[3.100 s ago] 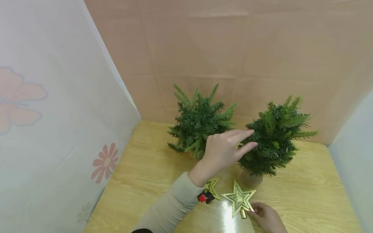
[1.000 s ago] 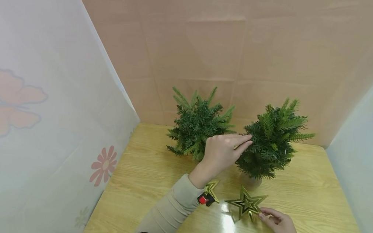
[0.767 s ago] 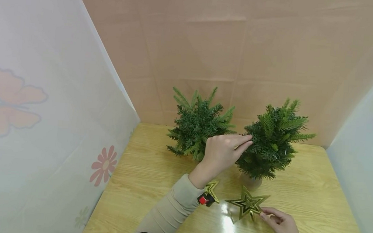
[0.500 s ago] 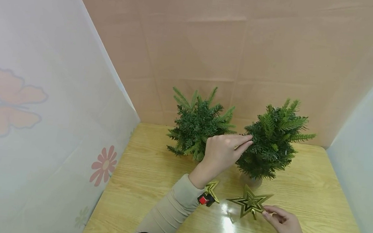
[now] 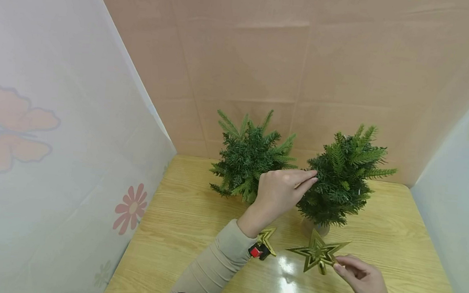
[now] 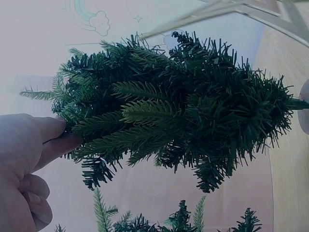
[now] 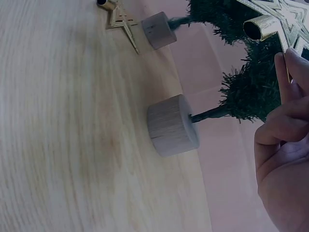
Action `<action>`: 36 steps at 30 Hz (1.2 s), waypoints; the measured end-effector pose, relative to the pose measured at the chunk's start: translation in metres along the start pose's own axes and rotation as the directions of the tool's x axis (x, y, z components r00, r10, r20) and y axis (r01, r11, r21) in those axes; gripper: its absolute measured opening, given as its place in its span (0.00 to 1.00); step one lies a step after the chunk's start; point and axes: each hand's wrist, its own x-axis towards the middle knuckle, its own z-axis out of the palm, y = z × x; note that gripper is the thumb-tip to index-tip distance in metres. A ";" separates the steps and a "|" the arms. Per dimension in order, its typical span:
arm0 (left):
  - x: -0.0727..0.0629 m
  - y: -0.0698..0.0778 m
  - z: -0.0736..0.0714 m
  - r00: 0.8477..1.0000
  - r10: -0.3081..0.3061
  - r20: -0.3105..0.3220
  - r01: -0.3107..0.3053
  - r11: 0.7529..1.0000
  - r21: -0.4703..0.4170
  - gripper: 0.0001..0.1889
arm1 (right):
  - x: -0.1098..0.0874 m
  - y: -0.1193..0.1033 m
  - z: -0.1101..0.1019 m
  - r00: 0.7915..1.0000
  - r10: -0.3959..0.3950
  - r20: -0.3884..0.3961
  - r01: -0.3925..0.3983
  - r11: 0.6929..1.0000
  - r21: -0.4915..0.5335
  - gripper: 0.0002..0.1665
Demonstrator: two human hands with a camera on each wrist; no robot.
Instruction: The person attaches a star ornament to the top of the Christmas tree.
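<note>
My left hand (image 5: 281, 188) reaches the upper part of the right-hand small Christmas tree (image 5: 342, 179). In the left wrist view, thumb and finger pinch the tree (image 6: 183, 106) near its tip. My right hand (image 5: 366, 286) holds a gold star tree topper (image 5: 318, 252) by one point, raised above the table in front of that tree. The topper's hollow tube (image 7: 260, 27) shows at its lower side in the right wrist view. A second gold star (image 5: 267, 238) lies on the table, partly hidden behind my left wrist.
Another small tree (image 5: 248, 159) stands at the back left. Both trees have round wooden bases (image 7: 169, 126). The wooden table (image 5: 402, 235) meets a pinkish backdrop (image 5: 241, 63) at the rear, with patterned white cloth (image 5: 77, 81) on the left side.
The star topper lay on the table and is now lifted and tilted in the right hand, which has drifted slightly right. The left fingers have come together on the tree.
</note>
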 end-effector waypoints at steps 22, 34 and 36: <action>-0.001 -0.001 0.002 1.000 -0.008 -0.013 0.008 1.000 -0.008 0.11 | 0.003 -0.038 -0.010 0.991 -0.129 -0.046 0.135 0.972 0.193 0.16; 0.000 0.000 0.001 1.000 -0.012 -0.010 0.012 1.000 -0.012 0.10 | 0.007 -0.051 -0.019 0.973 -0.207 -0.098 0.226 0.939 0.261 0.18; -0.001 0.000 0.001 1.000 -0.013 -0.013 0.012 1.000 -0.011 0.10 | 0.008 -0.054 -0.020 0.974 -0.198 -0.113 0.222 0.941 0.256 0.18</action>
